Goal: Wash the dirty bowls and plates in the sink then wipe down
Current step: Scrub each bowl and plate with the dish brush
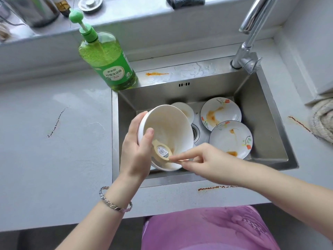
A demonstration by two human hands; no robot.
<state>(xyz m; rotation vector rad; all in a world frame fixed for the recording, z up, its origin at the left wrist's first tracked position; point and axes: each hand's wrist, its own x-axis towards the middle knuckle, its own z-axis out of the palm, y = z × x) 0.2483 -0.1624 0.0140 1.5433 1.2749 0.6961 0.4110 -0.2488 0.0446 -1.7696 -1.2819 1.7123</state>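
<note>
Over the steel sink (266, 127), my left hand (137, 150) grips a white bowl (167, 127) by its rim, thumb on the outer wall. The bowl is tilted so its stained outside and its foot ring with a barcode sticker face me. My right hand (200, 159) reaches in from the right; its index finger and thumb pinch the edge of the foot ring. In the sink lie two flowered plates (220, 112) (231, 138) smeared with orange sauce and a small white dish (184, 110), partly hidden behind the bowl.
A green dish soap pump bottle (110, 58) stands at the sink's back left corner. The tap (250, 46) rises at the back right. A cloth (322, 118) lies on the right counter. Orange streaks mark the counter (216, 187) and the sink ledge (156, 74).
</note>
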